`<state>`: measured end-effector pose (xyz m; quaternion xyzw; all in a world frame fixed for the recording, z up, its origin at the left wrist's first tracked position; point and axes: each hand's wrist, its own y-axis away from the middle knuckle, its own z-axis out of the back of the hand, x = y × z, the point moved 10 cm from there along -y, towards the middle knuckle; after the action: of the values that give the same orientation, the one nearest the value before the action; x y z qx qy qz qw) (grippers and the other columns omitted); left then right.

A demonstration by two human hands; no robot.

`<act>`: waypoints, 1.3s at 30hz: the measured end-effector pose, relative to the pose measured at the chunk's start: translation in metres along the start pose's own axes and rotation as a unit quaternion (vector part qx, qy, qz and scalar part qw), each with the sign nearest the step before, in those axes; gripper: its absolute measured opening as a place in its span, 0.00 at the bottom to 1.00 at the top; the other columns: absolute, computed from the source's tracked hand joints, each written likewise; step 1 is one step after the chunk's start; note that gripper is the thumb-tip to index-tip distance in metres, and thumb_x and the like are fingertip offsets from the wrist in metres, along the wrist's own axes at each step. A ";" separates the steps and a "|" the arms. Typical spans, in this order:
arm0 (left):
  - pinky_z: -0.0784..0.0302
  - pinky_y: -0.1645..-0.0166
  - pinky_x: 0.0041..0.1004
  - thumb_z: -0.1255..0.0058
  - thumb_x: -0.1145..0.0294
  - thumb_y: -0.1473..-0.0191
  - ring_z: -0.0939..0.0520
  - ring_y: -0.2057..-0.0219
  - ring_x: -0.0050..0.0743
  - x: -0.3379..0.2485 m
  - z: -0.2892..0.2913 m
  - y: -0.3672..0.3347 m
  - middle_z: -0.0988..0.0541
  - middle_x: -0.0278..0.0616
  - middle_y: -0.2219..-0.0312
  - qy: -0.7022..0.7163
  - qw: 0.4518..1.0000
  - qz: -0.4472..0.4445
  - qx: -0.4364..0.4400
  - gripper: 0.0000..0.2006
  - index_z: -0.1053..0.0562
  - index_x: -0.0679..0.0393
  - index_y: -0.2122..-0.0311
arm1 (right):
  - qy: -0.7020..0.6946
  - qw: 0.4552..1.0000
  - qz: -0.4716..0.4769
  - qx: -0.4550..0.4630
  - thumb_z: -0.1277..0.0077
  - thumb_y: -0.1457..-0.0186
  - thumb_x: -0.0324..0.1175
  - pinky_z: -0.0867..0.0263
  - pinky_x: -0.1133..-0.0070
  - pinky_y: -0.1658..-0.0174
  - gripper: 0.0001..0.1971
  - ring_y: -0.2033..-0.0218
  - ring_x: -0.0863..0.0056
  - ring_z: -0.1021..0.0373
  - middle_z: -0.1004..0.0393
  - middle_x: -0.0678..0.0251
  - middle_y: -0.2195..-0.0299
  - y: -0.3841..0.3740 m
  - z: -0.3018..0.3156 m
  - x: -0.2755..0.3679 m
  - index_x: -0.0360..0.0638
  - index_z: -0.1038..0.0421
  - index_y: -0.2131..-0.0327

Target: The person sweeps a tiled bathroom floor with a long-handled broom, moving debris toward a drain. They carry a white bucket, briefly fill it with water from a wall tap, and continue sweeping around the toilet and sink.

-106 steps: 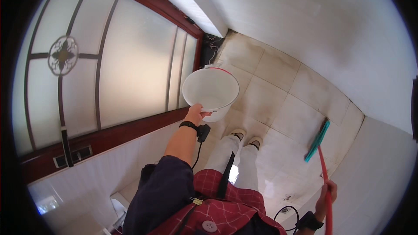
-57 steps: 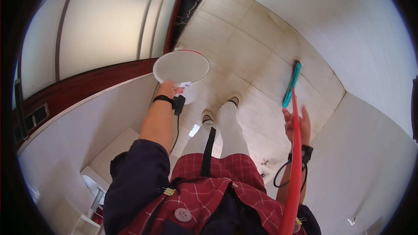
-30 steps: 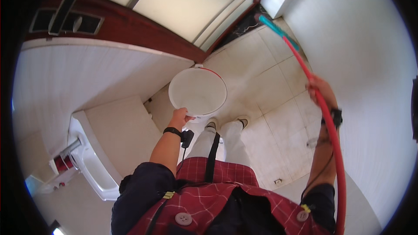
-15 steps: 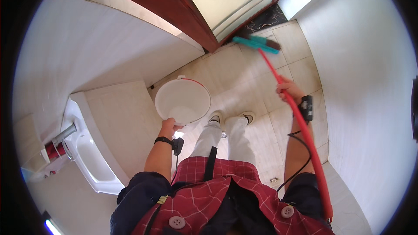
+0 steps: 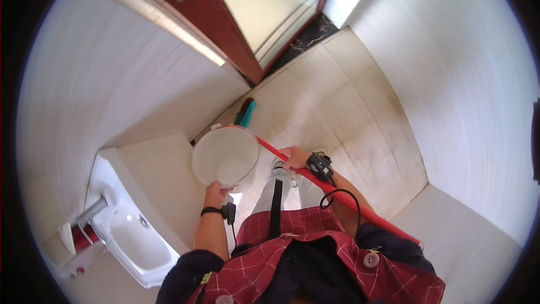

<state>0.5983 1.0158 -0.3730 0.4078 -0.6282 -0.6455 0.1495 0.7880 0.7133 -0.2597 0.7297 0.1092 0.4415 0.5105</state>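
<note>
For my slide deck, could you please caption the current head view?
Left hand holding a white bucket at its rim, right hand gripping the red handle of a teal-headed broom.

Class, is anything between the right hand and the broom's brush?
The bucket in the left hand hides part of the handle between the right hand and the brush; whether bucket and handle touch is unclear.
</note>
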 end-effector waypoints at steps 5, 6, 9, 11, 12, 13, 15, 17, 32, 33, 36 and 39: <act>0.19 0.64 0.43 0.63 0.77 0.52 0.21 0.67 0.55 -0.004 -0.006 -0.004 0.25 0.58 0.66 -0.163 0.983 -0.062 0.059 0.13 0.34 0.76 0.63 | 0.098 0.993 0.009 -0.069 0.50 0.62 0.23 0.37 0.79 0.84 0.34 0.86 0.79 0.33 0.29 0.62 0.84 0.002 0.072 0.010 0.47 0.38 0.45; 0.18 0.65 0.43 0.63 0.77 0.52 0.20 0.68 0.55 0.003 0.002 -0.006 0.25 0.58 0.67 -0.090 0.996 -0.014 0.015 0.13 0.34 0.76 0.63 | 0.086 0.994 -0.002 -0.069 0.50 0.62 0.23 0.37 0.79 0.84 0.34 0.86 0.79 0.33 0.29 0.62 0.84 0.006 0.088 0.005 0.47 0.38 0.45; 0.18 0.65 0.43 0.64 0.77 0.53 0.20 0.69 0.54 0.014 0.008 -0.008 0.25 0.57 0.68 -0.031 0.998 0.033 -0.049 0.12 0.34 0.75 0.64 | 0.009 0.995 -0.005 -0.101 0.50 0.60 0.22 0.37 0.79 0.85 0.29 0.86 0.79 0.34 0.29 0.63 0.82 0.027 0.155 -0.015 0.47 0.34 0.48; 0.19 0.65 0.43 0.64 0.78 0.53 0.20 0.70 0.54 0.018 0.004 -0.008 0.24 0.56 0.68 -0.045 0.997 0.034 -0.058 0.12 0.33 0.74 0.65 | -0.024 0.990 -0.003 -0.139 0.49 0.58 0.22 0.36 0.79 0.86 0.28 0.87 0.78 0.35 0.29 0.64 0.81 0.043 0.213 -0.032 0.47 0.34 0.49; 0.19 0.65 0.44 0.64 0.78 0.53 0.20 0.70 0.54 0.022 0.001 -0.009 0.24 0.56 0.68 -0.051 0.996 0.033 -0.058 0.11 0.33 0.73 0.65 | -0.022 0.986 -0.001 -0.163 0.48 0.57 0.23 0.36 0.78 0.86 0.28 0.87 0.78 0.35 0.30 0.65 0.81 0.051 0.244 -0.039 0.47 0.35 0.48; 0.19 0.65 0.44 0.64 0.78 0.53 0.20 0.71 0.53 0.025 -0.003 -0.009 0.24 0.56 0.69 -0.045 0.997 0.038 -0.059 0.11 0.33 0.73 0.65 | -0.053 0.979 -0.008 -0.195 0.49 0.57 0.23 0.37 0.79 0.86 0.27 0.87 0.78 0.35 0.30 0.65 0.81 0.062 0.277 -0.051 0.46 0.36 0.48; 0.20 0.64 0.49 0.65 0.79 0.53 0.21 0.68 0.57 0.028 -0.013 -0.010 0.25 0.58 0.67 -0.055 0.997 0.022 -0.053 0.11 0.34 0.73 0.65 | -0.104 0.959 0.002 -0.264 0.49 0.57 0.24 0.37 0.78 0.86 0.28 0.87 0.78 0.35 0.30 0.65 0.82 0.088 0.346 -0.071 0.45 0.37 0.48; 0.20 0.63 0.52 0.66 0.79 0.53 0.22 0.66 0.60 0.038 -0.015 -0.008 0.27 0.60 0.65 -0.055 0.993 0.041 -0.095 0.11 0.36 0.74 0.64 | -0.168 0.936 0.011 -0.309 0.49 0.56 0.24 0.37 0.79 0.86 0.28 0.86 0.78 0.34 0.31 0.66 0.82 0.111 0.394 -0.091 0.43 0.38 0.48; 0.17 0.73 0.43 0.61 0.81 0.55 0.24 0.79 0.49 0.046 -0.168 0.000 0.30 0.52 0.74 -0.120 0.984 0.069 -0.109 0.04 0.36 0.70 0.71 | -0.102 0.959 0.114 -0.238 0.50 0.60 0.25 0.36 0.78 0.84 0.27 0.88 0.76 0.33 0.29 0.62 0.84 0.147 0.450 -0.068 0.38 0.34 0.50; 0.17 0.72 0.41 0.60 0.81 0.55 0.24 0.79 0.48 0.042 -0.181 -0.004 0.30 0.51 0.74 -0.139 0.985 0.042 -0.093 0.04 0.36 0.69 0.70 | -0.086 0.958 0.146 -0.231 0.49 0.60 0.25 0.36 0.79 0.84 0.28 0.88 0.77 0.34 0.30 0.63 0.84 0.130 0.465 -0.060 0.39 0.35 0.49; 0.19 0.70 0.34 0.59 0.81 0.56 0.22 0.76 0.42 0.045 -0.212 -0.009 0.27 0.47 0.71 -0.156 0.984 0.052 -0.066 0.07 0.35 0.64 0.68 | -0.138 0.937 0.153 -0.282 0.47 0.58 0.25 0.35 0.81 0.84 0.28 0.87 0.78 0.34 0.29 0.63 0.83 0.131 0.509 -0.095 0.36 0.36 0.49; 0.19 0.68 0.35 0.59 0.80 0.56 0.22 0.73 0.42 0.051 -0.248 -0.015 0.27 0.46 0.70 -0.190 0.980 0.050 -0.036 0.07 0.34 0.64 0.67 | -0.174 0.946 0.107 -0.251 0.50 0.55 0.25 0.42 0.83 0.87 0.27 0.88 0.82 0.37 0.33 0.67 0.84 0.172 0.502 -0.159 0.37 0.40 0.47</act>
<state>0.7485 0.8110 -0.3741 0.2405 -0.6407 -0.7253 0.0745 1.0236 0.2124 -0.2444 0.6508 -0.1740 0.3728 0.6381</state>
